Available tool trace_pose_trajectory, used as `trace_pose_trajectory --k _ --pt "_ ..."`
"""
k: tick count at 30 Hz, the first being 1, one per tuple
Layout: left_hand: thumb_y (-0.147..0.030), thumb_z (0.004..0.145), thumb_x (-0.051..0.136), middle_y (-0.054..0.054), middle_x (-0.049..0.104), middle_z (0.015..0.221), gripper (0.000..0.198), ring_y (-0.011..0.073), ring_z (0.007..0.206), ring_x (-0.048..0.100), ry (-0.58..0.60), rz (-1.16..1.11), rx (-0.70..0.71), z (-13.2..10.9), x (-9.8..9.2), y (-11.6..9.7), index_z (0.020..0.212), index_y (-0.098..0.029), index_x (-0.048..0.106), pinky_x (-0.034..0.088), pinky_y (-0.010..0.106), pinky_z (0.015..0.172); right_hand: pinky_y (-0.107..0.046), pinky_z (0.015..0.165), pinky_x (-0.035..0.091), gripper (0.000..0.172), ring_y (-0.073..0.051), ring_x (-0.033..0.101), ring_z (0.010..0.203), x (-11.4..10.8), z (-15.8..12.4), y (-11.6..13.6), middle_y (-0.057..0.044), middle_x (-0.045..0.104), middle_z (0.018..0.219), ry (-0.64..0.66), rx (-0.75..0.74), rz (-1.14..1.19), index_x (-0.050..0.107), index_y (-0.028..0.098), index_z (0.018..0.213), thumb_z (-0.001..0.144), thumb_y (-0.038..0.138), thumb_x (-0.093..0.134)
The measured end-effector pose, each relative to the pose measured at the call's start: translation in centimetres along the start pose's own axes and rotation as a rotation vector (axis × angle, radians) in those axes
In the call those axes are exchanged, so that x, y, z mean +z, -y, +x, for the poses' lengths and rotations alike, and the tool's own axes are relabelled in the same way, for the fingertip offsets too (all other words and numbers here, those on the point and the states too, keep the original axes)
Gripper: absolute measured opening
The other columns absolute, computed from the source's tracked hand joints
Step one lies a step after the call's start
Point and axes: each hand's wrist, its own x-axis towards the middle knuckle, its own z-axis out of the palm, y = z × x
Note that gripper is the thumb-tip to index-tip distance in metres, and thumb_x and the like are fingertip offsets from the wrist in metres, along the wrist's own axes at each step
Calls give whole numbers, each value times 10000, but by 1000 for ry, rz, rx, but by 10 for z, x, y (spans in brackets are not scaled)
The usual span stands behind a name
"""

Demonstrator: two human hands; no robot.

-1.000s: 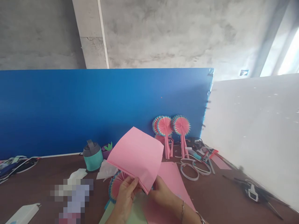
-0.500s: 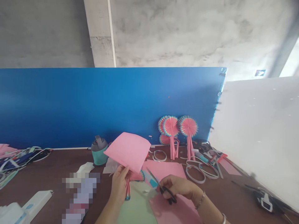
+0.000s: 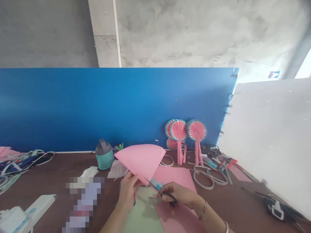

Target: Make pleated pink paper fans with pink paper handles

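My left hand (image 3: 128, 191) pinches the lower corner of a folded pink paper sheet (image 3: 142, 159) and holds it up above the brown table (image 3: 48, 184). My right hand (image 3: 178, 194) grips a pair of scissors (image 3: 159, 189) by the black handles. Their blades point left and up and touch the sheet's lower right edge. Under both hands lie a pale green sheet (image 3: 143, 215) and more pink paper (image 3: 176, 179).
Pink and teal paper fans (image 3: 186, 136) lean on the blue board (image 3: 97, 106) at the back. A teal jug (image 3: 104, 155), tape rings (image 3: 206, 176), a glue gun (image 3: 274, 205), a white box (image 3: 26, 212) and cables (image 3: 21, 158) lie around.
A second ago both hands held the pink sheet. My right hand then let go and took the scissors, and their blades have now come up to the sheet's edge.
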Motion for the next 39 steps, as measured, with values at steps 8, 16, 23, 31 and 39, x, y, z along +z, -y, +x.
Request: trace_pose_trajectory --k 8,16,23,31,39 --pt "-347 577 804 57 708 768 400 187 654 662 -21 -6 7 -2 3 -1 873 -126 651 560 319 643 -191 474 413 523 -81 523 486 4 3 -1 12 547 641 -9 13 35 684 104 964 659 528 729" --pt "-329 586 799 58 703 801 366 192 676 667 -32 5 12 -2 3 1 855 -129 653 559 327 657 -176 448 401 493 -83 547 467 5 3 -2 10 565 632 6 -4 36 682 106 963 679 507 723" --pt "-355 583 802 55 699 760 385 189 655 662 -36 12 2 -4 6 -2 848 -123 647 554 312 634 -175 443 410 469 -84 551 470 6 4 -2 13 560 629 -11 16 30 688 109 949 675 486 732" --pt "-338 591 802 38 696 740 370 176 654 657 -29 7 -4 -4 5 0 855 -127 650 556 309 653 -195 459 426 477 -78 529 471 8 2 1 15 548 656 -10 12 35 690 115 939 655 495 738" --pt "-334 585 805 53 705 762 358 190 674 667 -53 8 -11 -4 6 -1 834 -130 650 554 303 641 -196 450 416 494 -83 515 471 8 2 5 23 539 626 -17 25 14 695 122 927 628 513 744"
